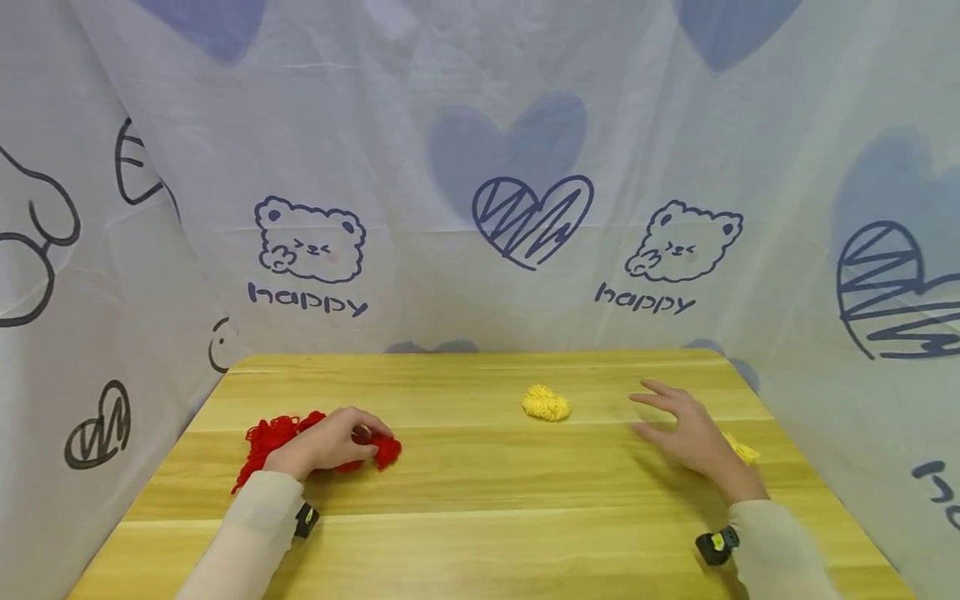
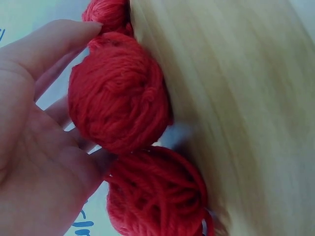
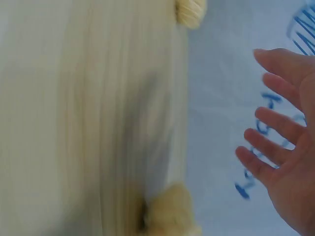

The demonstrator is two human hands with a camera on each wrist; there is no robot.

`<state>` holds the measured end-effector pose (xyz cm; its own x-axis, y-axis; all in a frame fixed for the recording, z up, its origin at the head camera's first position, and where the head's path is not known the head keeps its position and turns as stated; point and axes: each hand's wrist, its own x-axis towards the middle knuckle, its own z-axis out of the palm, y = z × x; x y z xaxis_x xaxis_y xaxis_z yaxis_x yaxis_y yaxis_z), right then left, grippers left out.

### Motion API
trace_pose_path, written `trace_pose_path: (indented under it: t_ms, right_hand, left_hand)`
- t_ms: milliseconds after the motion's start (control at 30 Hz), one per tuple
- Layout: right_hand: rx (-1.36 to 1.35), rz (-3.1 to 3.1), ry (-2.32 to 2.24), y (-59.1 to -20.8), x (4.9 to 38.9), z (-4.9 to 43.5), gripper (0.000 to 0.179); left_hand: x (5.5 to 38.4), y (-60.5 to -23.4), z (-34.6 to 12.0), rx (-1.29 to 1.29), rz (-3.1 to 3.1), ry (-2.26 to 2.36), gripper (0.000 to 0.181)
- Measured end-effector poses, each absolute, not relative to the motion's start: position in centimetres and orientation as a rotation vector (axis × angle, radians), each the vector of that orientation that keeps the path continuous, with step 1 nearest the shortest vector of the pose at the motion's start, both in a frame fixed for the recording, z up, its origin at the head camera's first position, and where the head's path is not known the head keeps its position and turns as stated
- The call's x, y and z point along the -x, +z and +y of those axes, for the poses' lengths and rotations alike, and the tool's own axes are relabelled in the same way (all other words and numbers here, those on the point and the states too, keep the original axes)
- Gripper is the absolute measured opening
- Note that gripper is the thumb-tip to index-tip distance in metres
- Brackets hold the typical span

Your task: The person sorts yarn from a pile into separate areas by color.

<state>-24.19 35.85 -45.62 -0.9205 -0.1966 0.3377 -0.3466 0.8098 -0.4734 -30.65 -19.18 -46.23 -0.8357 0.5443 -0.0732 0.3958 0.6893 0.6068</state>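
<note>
At the left of the table, my left hand [image 1: 333, 442] reaches over a row of red yarn balls. Its thumb and forefinger pinch the rightmost red yarn ball [image 1: 387, 452], which also shows at the top of the left wrist view [image 2: 109, 14]. A round red ball [image 2: 118, 93] lies beside the palm, and a looser red bundle [image 2: 157, 191] sits below it. My right hand [image 1: 686, 433] hovers over the right side with fingers spread and holds nothing. Under its wrist, a yellow yarn bundle [image 1: 741, 448] is partly hidden. Another yellow bundle [image 1: 546, 403] lies to its left.
Loopy red yarn [image 1: 266, 442] spreads left of my left hand. The wooden table [image 1: 480, 517] has a printed cloth [image 1: 420, 275] hanging behind it and at both sides. Black wrist cameras [image 1: 717, 546] are strapped to both arms.
</note>
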Motion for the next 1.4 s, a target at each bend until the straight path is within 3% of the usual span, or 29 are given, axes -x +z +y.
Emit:
trace_pose_path:
  t_ms: [467, 700, 933, 1400]
  right_hand:
    - [-0.473, -2.773, 1.171, -48.5, 29.2, 29.5, 0.058]
    - [-0.599, -2.718, 0.913, -49.2, 30.8, 27.4, 0.045]
    - [-0.691, -2.735, 0.735, -49.1, 31.6, 26.1, 0.045]
    - [-0.743, -2.783, 0.639, -48.7, 31.5, 24.7, 0.029]
  left_hand:
    - [30.4, -45.9, -18.9, -0.755, 2.646, 0.875, 0.025]
    - [30.4, -46.1, -19.0, -0.764, 2.663, 0.847, 0.024]
    - [30.5, -46.0, -19.0, -0.786, 2.661, 0.848, 0.025]
    - [30.4, -46.1, -18.9, -0.775, 2.661, 0.849, 0.025]
